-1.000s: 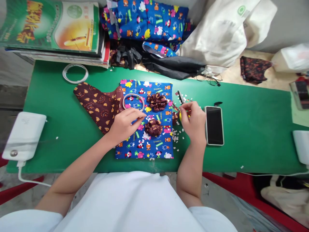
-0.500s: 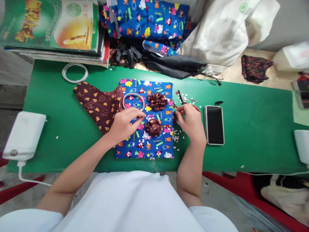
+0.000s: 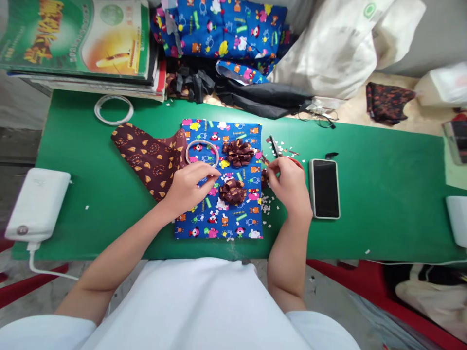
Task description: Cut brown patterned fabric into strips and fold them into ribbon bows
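A blue cartoon-print cloth [image 3: 233, 223] lies flat on the green table [image 3: 383, 204]. Two brown ribbon bows rest on it, one farther [image 3: 238, 152] and one nearer [image 3: 232, 191]. My left hand [image 3: 189, 187] curls its fingers on the cloth just left of the nearer bow, beside a tape ring [image 3: 202, 151]. My right hand [image 3: 290, 184] is closed at the cloth's right edge, pinching a small brown piece by the scissors [image 3: 274, 146]. What its fingers hold is too small to name.
A brown patterned fabric [image 3: 146, 158] lies left of the cloth. A phone [image 3: 324, 188] lies right of my right hand, with white paper scraps [image 3: 268, 204] scattered between. A white power bank [image 3: 38, 204], a white ring [image 3: 113, 110], stacked magazines [image 3: 80, 39], fabric piles [image 3: 226, 29] and glasses [image 3: 321, 118] surround the area.
My right hand has slid left toward the cloth's edge and now pinches near the scissors; the yellow bit seen in it earlier no longer shows. The left hand has stayed put.
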`<state>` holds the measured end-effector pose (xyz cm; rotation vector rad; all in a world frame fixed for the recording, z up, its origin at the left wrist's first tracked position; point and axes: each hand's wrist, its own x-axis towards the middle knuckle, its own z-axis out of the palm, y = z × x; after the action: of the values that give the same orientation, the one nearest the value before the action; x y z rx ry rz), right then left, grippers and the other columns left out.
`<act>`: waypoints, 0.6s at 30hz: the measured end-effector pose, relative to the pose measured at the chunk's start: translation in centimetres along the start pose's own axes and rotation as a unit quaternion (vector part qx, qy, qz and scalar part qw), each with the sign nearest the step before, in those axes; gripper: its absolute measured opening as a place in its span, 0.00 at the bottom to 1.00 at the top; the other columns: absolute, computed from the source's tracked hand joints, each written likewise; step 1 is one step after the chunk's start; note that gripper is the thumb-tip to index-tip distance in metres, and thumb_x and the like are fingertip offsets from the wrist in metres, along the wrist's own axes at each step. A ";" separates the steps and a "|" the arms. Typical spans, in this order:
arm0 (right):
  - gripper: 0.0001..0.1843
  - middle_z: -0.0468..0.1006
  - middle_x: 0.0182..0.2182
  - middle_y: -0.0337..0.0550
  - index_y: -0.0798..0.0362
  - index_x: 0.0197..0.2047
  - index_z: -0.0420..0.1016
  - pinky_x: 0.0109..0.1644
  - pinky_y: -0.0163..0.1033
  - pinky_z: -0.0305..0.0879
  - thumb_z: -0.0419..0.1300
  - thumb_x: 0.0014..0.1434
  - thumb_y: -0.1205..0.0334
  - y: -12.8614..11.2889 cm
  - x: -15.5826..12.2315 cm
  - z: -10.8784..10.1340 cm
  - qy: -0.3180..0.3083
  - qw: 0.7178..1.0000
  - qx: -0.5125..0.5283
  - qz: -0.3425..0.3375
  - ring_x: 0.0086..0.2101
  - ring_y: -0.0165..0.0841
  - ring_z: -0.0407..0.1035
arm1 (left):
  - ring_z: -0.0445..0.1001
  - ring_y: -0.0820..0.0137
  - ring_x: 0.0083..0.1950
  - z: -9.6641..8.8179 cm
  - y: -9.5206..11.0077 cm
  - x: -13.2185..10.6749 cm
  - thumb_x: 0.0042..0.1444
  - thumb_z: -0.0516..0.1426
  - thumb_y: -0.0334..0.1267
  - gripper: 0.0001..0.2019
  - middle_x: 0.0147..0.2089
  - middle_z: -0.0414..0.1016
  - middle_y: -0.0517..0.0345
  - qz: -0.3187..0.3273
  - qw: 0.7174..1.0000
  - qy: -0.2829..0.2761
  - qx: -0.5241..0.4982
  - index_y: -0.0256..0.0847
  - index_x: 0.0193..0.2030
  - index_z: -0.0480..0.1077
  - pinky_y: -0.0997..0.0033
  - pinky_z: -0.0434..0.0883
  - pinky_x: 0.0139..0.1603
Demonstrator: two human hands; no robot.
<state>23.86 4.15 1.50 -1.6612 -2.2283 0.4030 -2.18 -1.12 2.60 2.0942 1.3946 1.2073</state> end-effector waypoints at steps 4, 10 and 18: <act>0.03 0.72 0.31 0.44 0.51 0.32 0.65 0.38 0.42 0.63 0.54 0.57 0.68 -0.1 0.0 0.0 -0.020 1.000 -0.001 -0.001 0.35 0.38 0.68 | 0.78 0.74 0.38 0.0 -0.1 0.0 0.56 0.58 0.28 0.04 0.35 0.79 0.57 0.005 1.000 -0.002 0.000 0.37 0.34 0.75 0.78 0.73 0.43; 0.04 0.71 0.29 0.44 0.51 0.30 0.65 0.38 0.43 0.63 0.55 0.57 0.68 0.3 0.0 0.3 -0.046 0.999 -0.012 -0.013 0.35 0.39 0.67 | 0.77 0.74 0.38 0.0 -0.1 0.0 0.56 0.58 0.28 0.04 0.34 0.79 0.58 0.004 1.000 -0.005 0.001 0.38 0.34 0.74 0.77 0.73 0.43; 0.04 0.71 0.27 0.40 0.51 0.30 0.64 0.34 0.40 0.63 0.56 0.56 0.67 -0.3 0.0 -0.1 0.041 0.999 0.010 0.026 0.28 0.33 0.67 | 0.77 0.74 0.39 -0.1 0.0 0.0 0.57 0.57 0.29 0.05 0.35 0.80 0.58 -0.009 1.000 -0.013 -0.017 0.38 0.34 0.75 0.76 0.73 0.43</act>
<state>23.66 4.06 1.67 -1.6985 -2.1195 0.3627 -2.23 -1.20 2.66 2.0627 1.3680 1.1848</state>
